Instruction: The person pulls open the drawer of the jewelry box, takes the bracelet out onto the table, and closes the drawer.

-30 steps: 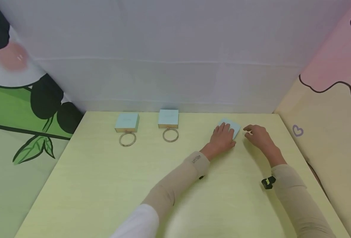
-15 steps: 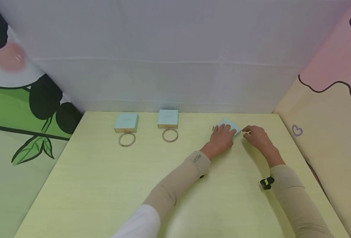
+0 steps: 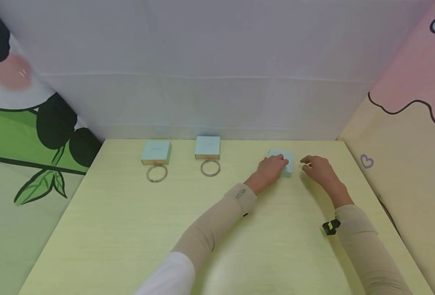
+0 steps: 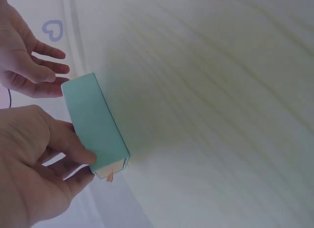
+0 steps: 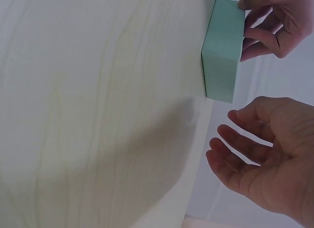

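Note:
My left hand [image 3: 270, 169] grips a small mint-green box [image 3: 289, 163] at the far right of the table. In the left wrist view the thumb lies on the near face of the box [image 4: 95, 122] and the fingers reach round its end. A short pinkish ribbon tab [image 4: 110, 177] pokes out of that end, where a cream inner tray shows. Just right of the box, my right hand [image 3: 320, 170] hovers with loosely bent fingers and holds nothing. In the right wrist view a gap separates its fingertips from the box [image 5: 225, 51].
Two similar light-blue boxes [image 3: 156, 150] stand along the back edge, left and centre. A thin ring-shaped bangle [image 3: 156, 181] lies before the left one, another bangle [image 3: 210, 175] before the centre one. A white cloth wall [image 3: 217, 102] closes the back of the pale table [image 3: 129, 229].
The box under my left hand has turned from a slanted angle to nearly square with the table. My left fingers, spread over its top before, now curl at its left side. The right hand stays nearly still.

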A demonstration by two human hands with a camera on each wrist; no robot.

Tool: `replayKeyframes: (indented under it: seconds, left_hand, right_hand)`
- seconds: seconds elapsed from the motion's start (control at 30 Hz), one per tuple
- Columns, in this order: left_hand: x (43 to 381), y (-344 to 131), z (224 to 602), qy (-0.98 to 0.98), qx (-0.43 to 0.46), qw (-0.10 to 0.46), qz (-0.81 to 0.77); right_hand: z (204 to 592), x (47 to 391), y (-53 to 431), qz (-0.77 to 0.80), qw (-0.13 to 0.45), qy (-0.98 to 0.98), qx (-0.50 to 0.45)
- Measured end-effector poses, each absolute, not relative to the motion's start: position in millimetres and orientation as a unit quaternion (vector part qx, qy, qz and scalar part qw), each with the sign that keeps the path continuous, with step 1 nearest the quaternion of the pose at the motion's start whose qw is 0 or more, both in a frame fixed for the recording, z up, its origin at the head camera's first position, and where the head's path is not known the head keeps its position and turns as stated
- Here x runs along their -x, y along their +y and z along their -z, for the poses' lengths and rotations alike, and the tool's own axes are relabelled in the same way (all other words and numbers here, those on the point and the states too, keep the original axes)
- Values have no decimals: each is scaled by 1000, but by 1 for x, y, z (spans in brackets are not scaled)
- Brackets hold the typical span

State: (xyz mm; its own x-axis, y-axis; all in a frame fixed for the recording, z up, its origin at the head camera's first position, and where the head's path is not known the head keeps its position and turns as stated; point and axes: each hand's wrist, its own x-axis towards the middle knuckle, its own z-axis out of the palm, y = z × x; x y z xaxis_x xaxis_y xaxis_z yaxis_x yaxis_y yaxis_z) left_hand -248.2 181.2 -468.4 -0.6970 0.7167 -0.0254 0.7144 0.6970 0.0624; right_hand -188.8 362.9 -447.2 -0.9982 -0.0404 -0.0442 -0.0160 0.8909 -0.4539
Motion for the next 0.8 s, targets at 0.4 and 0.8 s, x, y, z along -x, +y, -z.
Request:
replayKeyframes:
  seconds: [0.4, 0.8]
  left_hand:
    - [258, 172, 469, 922, -383, 19, -56]
    - [261, 165, 477, 908, -397, -4, -131]
  right_hand:
    - [442, 188, 360, 243, 39, 969, 6]
    - [444, 190, 353, 246, 42, 968, 10]
